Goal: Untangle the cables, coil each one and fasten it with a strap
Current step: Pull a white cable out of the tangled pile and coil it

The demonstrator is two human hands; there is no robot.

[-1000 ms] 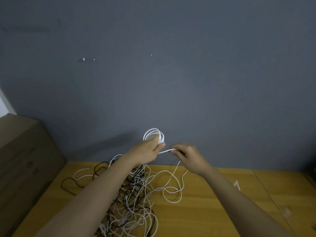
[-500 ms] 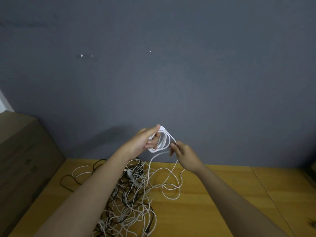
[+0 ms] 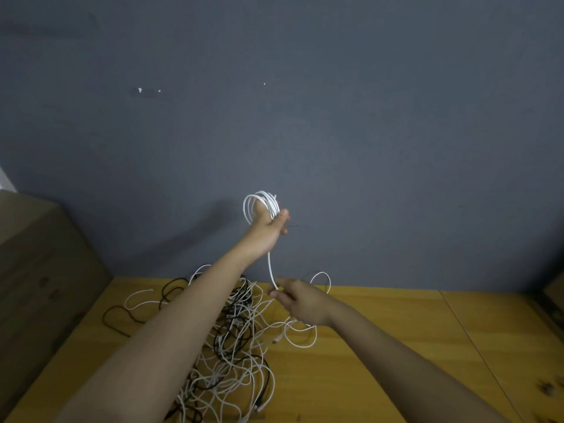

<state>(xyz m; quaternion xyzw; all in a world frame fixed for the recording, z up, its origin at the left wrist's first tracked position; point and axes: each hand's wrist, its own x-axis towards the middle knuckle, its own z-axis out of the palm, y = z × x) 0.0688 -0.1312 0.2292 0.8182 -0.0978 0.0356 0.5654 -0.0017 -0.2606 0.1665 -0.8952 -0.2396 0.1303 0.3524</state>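
Observation:
My left hand (image 3: pixel 268 230) is raised in front of the grey wall and grips a small coil of white cable (image 3: pixel 261 203). From that coil a white strand (image 3: pixel 270 267) hangs down to my right hand (image 3: pixel 300 303), which pinches it just above the table. Beyond my right hand the loose end loops on the wood (image 3: pixel 300 337). A tangle of white and black cables (image 3: pixel 235 346) lies on the table below my left forearm.
The yellow wooden table (image 3: pixel 396 346) meets a grey wall (image 3: pixel 335 117) at the back. A brown cardboard box (image 3: pixel 39 276) stands at the left edge. Small dark items (image 3: pixel 546 389) lie at the table's far right.
My left hand has lifted the coil higher. My right hand has slid down the white strand and away from the coil, toward the table.

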